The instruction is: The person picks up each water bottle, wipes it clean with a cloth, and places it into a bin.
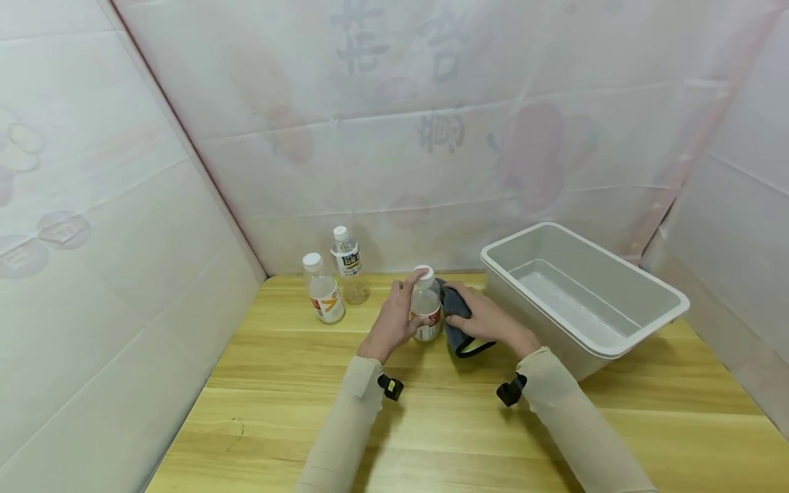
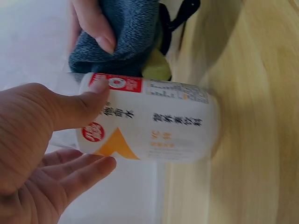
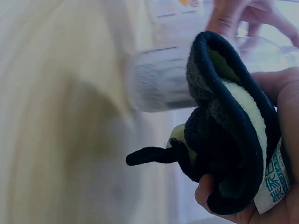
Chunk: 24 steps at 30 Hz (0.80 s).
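A clear plastic bottle [image 1: 427, 301] with a white cap and a white, red and orange label stands upright on the wooden table. My left hand [image 1: 394, 320] grips it from the left, thumb across the label [image 2: 154, 119] in the left wrist view and one finger up at the cap. In my right hand [image 1: 493, 318] is a folded dark grey cloth [image 1: 457, 325] with black edging and a yellowish underside, held up at the bottle's right side. The right wrist view shows a black loop and a white tag [image 3: 274, 184] on the cloth [image 3: 229, 135].
Left of my hands stand two more capped bottles, a short orange-labelled one [image 1: 324, 294] and a taller one [image 1: 348, 263] behind it. A large light grey plastic bin [image 1: 542, 305] takes up the table's right side. White printed sheeting [image 1: 370, 157] hangs behind and at both sides.
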Each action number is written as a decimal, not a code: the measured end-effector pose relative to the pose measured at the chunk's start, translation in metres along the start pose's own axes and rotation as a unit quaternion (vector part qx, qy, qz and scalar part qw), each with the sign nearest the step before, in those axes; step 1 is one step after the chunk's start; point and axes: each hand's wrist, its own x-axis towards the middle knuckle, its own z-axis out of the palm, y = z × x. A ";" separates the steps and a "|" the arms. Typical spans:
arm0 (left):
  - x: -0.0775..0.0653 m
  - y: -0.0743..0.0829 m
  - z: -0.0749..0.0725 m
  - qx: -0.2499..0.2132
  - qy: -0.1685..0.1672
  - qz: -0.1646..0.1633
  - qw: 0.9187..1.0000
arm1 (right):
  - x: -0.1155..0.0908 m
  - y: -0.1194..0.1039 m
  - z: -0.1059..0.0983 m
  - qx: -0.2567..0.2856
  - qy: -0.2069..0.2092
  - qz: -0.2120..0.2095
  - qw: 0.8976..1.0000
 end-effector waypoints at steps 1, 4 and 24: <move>0.000 0.000 0.000 0.002 -0.003 0.001 1.000 | 0.000 -0.001 -0.004 -0.010 0.004 -0.001 1.000; 0.000 0.000 -0.001 0.006 -0.011 0.006 1.000 | 0.000 -0.006 -0.016 -0.030 0.013 -0.011 0.999; 0.004 -0.002 0.003 -0.029 -0.020 0.033 0.999 | 0.010 -0.012 -0.031 0.044 0.023 -0.012 0.999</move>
